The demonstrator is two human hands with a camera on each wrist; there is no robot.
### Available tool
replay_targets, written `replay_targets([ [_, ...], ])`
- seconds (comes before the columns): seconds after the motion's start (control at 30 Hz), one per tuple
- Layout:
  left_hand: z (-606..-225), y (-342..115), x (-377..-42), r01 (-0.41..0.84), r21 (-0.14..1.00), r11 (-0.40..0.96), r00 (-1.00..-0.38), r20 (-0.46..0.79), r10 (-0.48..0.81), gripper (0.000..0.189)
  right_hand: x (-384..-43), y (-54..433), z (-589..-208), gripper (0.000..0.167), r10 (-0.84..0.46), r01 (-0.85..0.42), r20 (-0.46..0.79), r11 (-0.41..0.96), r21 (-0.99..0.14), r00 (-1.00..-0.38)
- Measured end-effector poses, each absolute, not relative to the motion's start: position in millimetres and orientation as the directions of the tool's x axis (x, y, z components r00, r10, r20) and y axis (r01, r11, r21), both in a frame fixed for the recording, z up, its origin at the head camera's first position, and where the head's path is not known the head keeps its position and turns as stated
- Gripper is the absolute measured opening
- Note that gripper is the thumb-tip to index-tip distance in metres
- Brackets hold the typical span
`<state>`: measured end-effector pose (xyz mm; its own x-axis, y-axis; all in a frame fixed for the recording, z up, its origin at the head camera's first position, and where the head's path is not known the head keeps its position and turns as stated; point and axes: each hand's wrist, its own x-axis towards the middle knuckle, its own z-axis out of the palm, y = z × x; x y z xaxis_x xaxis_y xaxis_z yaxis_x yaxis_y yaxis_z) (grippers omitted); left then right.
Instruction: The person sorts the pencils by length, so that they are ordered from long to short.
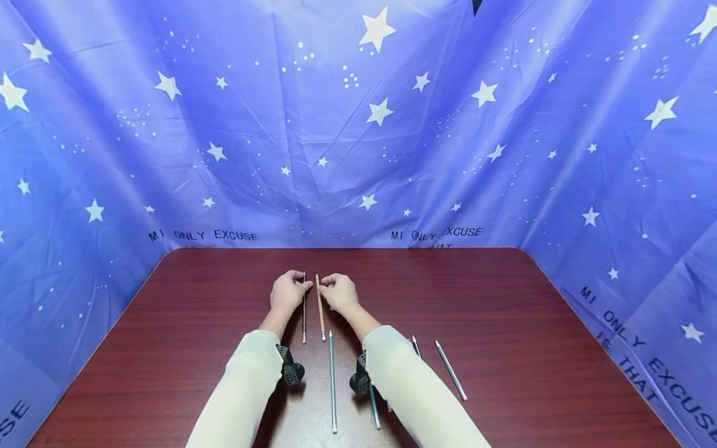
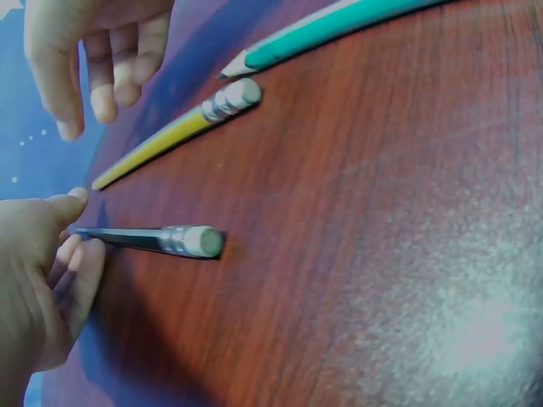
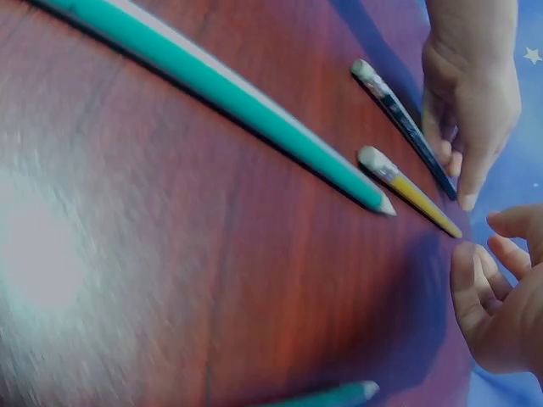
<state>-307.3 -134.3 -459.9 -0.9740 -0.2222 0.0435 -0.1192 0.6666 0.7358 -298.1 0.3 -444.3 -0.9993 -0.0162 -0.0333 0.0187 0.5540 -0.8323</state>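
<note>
A black pencil (image 1: 304, 323) with a white eraser lies on the dark red table, its eraser end towards me. My left hand (image 1: 288, 292) pinches it near the far end between thumb and fingers. Just right of it is a yellow pencil (image 2: 165, 140), also eraser end nearest me, tip pointing away. Beside that tip is my right hand (image 1: 340, 294), its fingers loosely bent and parted from the thumb, with nothing between them in the right wrist view. A green pencil (image 3: 246, 110) lies nearer to me, its sharpened tip close to the yellow pencil's eraser.
On the right of the wooden table (image 1: 504, 298), another pencil (image 1: 450, 370) lies slanted. More pencils, one of them bluish green (image 1: 374, 407), are partly covered by my right sleeve (image 1: 414, 379). A blue star-patterned curtain (image 1: 336, 124) stands behind and along both sides.
</note>
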Motion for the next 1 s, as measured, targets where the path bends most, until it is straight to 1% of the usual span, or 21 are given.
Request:
replay_targets([
  [0.33,-451.1,-141.7,-301.4,-0.074,0.800,0.595,-0.988,0.023,-0.154,0.039,-297.4,20.4,-432.2,0.023,-0.070,-0.002,-0.037,0.484,-0.875,-0.997],
  [0.47,-443.7,-141.4,-297.1,-0.032,0.788,0.615,-0.988,0.068,-0.138,0.039,-294.5,28.0,-427.1,0.025,-0.090,-0.026,-0.019,0.473,-0.881,-0.996],
  [0.67,-439.0,-139.8,-292.5,0.060,0.777,0.626,-0.987,0.142,-0.081,0.040,-289.5,40.1,-421.4,0.027,-0.110,-0.024,-0.033,0.480,-0.877,-0.993],
  [1.0,-433.2,-133.7,-279.8,0.136,0.776,0.616,-0.983,0.182,-0.013,0.036,-279.9,54.3,-411.9,0.029,-0.138,-0.076,0.005,0.514,-0.854,-0.990],
])
